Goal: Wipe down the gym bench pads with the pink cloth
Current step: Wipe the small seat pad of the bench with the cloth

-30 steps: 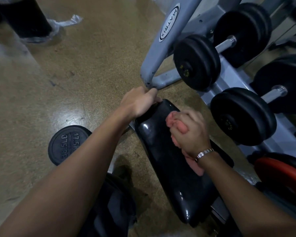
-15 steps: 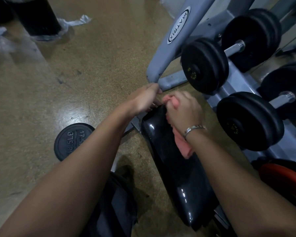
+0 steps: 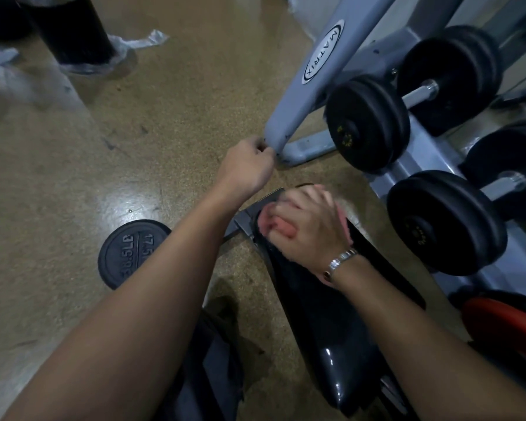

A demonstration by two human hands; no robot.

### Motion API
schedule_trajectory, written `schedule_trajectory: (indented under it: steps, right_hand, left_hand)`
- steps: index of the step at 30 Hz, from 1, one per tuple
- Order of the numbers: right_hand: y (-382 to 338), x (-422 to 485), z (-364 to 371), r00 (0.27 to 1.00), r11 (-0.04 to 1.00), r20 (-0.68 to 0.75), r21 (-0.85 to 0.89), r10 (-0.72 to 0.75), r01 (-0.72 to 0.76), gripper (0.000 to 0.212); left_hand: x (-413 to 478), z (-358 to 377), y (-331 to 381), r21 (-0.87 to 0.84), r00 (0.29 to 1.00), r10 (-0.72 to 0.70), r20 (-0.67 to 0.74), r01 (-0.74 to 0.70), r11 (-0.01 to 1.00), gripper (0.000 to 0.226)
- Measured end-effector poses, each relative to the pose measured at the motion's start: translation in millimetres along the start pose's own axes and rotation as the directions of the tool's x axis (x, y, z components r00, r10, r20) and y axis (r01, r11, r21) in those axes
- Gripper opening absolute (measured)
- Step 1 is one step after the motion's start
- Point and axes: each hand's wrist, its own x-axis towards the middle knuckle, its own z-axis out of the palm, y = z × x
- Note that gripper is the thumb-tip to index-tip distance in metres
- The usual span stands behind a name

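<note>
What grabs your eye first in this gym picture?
The eye lands first on the right hand gripping a bunched pink cloth against the far end of the glossy black bench pad, in the middle of the view. To the right, heavy black dumbbells sit on a grey rack. A round weight plate lies on the floor at the left.

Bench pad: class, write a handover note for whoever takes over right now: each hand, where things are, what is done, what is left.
Left hand: fingers curled, nothing visible in it, off the pad, beside the rack foot.
Right hand: grips the cloth, pressing it on the pad's far end.
Done: wiping is under way at the far end.
Left: likely the pad's near length.
</note>
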Motion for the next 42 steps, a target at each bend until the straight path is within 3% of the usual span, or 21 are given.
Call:
schedule_trajectory:
  steps: [4,6,9,14,16,18,20,24,29,34,38,39,42]
  right_hand:
    - [-0.3,23.3,-2.7,0.97,0.965,0.02,-0.103,0.243,-0.24,0.023]
    - [-14.2,23.7,2.7,0.981,0.968,0.035,-0.173,0.191,-0.182,0.017]
    - [-14.6,2.0,12.9,1.0,0.996,0.011,-0.092,0.007,-0.006,0.014]
    - [-24.4,14.0,13.6,0.978,0.958,-0.072,-0.197,0.195,-0.206,0.028]
    - [-30.5,0.1,17.6,0.992,0.972,-0.067,-0.199,0.111,-0.122,0.021]
    - [-22.9,-22.1,16.7,0.998,0.988,-0.038,-0.146,-0.058,0.052,0.019]
    - [-10.4,-28.6,11.5,0.995,0.987,-0.01,-0.135,-0.095,0.093,0.022]
    - [-27.3,-18.2,11.0,0.968,0.941,-0.058,-0.226,0.246,-0.253,0.027]
    - [-19.4,-54.0,13.1,0.999,0.984,0.034,-0.178,-0.002,0.008,0.028]
    - [-38.4,-49.8,18.5,0.965,0.956,-0.094,-0.138,0.247,-0.258,0.02]
    - [-25.1,-84.5,18.4,1.0,0.99,-0.008,-0.14,0.001,-0.002,0.027]
    - [-17.2,-84.5,14.7,1.0,0.99,0.008,-0.142,-0.004,0.005,0.028]
    - [-17.2,-82.7,10.6,0.962,0.96,-0.086,-0.089,0.258,-0.265,0.032]
  left_hand:
    - [-0.7,3.5,0.3,-0.009,1.0,0.022,-0.007,-0.022,1.0,0.016]
    - [-3.1,5.7,2.5,-0.006,0.999,0.03,-0.019,-0.031,1.0,0.017]
    - [-4.4,8.8,1.3,0.033,0.999,0.042,0.001,-0.042,0.999,0.028]
    - [-3.8,9.6,0.5,0.045,0.998,0.068,0.011,-0.068,0.997,0.033]
    - [-4.9,11.2,1.3,0.039,0.997,0.073,0.001,-0.073,0.997,0.036]
    - [-4.9,12.9,1.0,0.055,0.997,0.083,0.008,-0.083,0.995,0.038]
    - [-3.7,14.6,0.1,0.069,0.996,0.094,0.01,-0.094,0.993,0.038]
    - [-2.7,16.3,-2.7,0.068,0.995,0.1,0.006,-0.1,0.993,0.036]
    - [-6.5,20.2,-0.9,0.105,0.993,0.12,0.017,-0.121,0.987,0.036]
    - [-8.3,25.5,1.8,0.102,0.992,0.123,0.028,-0.126,0.987,0.038]
    - [-11.9,27.4,1.9,0.128,0.988,0.14,0.06,-0.147,0.981,0.038]
    - [-13.5,28.1,2.6,0.136,0.987,0.142,0.069,-0.15,0.979,0.039]
    - [-16.7,28.7,3.5,0.137,0.985,0.152,0.081,-0.162,0.977,0.04]
